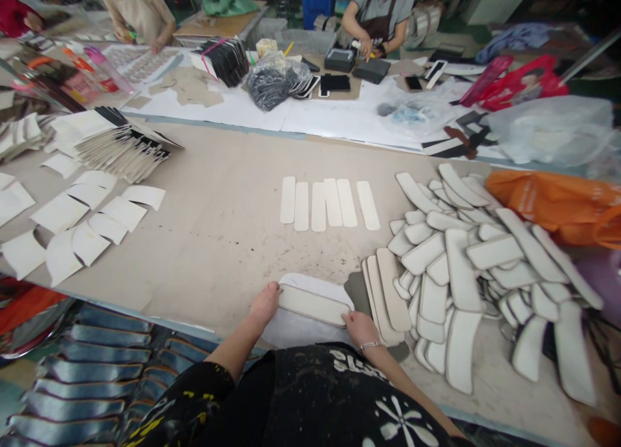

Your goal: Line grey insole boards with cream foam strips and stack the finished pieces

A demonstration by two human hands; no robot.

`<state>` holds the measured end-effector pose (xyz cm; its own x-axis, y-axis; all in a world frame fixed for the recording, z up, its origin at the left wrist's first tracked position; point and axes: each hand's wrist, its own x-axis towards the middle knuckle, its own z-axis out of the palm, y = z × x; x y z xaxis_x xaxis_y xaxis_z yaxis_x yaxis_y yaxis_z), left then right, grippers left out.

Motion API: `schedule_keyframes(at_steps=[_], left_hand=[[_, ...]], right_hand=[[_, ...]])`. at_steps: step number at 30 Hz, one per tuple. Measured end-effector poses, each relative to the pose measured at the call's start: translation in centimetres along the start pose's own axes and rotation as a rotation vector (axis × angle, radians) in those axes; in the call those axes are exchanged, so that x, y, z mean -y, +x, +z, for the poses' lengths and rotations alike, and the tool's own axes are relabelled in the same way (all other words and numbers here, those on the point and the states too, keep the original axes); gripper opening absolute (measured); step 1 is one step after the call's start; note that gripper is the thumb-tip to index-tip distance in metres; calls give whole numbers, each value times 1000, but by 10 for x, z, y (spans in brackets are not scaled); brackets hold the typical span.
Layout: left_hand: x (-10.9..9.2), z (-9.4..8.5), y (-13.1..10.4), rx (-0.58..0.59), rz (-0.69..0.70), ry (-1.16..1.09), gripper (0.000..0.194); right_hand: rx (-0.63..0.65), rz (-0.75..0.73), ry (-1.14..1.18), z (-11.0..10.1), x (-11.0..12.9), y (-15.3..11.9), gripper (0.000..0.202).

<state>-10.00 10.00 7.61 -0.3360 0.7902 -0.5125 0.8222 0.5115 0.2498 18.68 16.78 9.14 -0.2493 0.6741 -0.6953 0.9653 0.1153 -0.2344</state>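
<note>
At the near edge of the counter (218,240), the person's left hand (264,303) and right hand (358,325) hold one long cream strip (313,305) between them, one hand at each end. The left fingers (272,294) are closed over the strip's left end and the right fingers (350,317) pinch its right end. The strip lies flat over a white sheet (310,284) that rests on the counter just beneath it. A bracelet (369,346) sits on the right wrist.

Just beside the right hand, a small fanned stack of tan strips (388,292) leans against a large heap of white padded strips (475,266), which fills the near right part of the counter.

Farther in, near the middle, six cream strips in a row (330,204) lie side by side, apart from the heap. Toward the left edge, curved white pieces (82,220) are spread out, with a fanned pile of cards (121,149) behind them. At the right edge lies an orange bag (548,204), and beyond it a clear plastic bag (553,130).

Along the far edge, a dark bundle in plastic wrap (274,78) sits among black pieces, and two other people work there: one person in a beige top (140,13) at the far left corner, one person in a brown apron (378,20) farther right.
</note>
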Motion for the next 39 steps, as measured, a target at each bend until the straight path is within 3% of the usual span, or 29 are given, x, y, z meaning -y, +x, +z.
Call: schedule_keyframes(at_steps=[23,30,34,39], left_hand=[[14,6,-2,-148,29,-193,16],[35,-3,-11,-207,41,-224,17],[39,-2,-32,-250,145,-204,25],[29,14,-40,-256,404,-55,34]], right_hand=[[-14,-1,4,-4,2,-1,42],[-12,-10,-7,-5,3,-2,43],[-17,-3,-9,-3,3,-2,42],[-22,24,-20,-2,5,0,39]])
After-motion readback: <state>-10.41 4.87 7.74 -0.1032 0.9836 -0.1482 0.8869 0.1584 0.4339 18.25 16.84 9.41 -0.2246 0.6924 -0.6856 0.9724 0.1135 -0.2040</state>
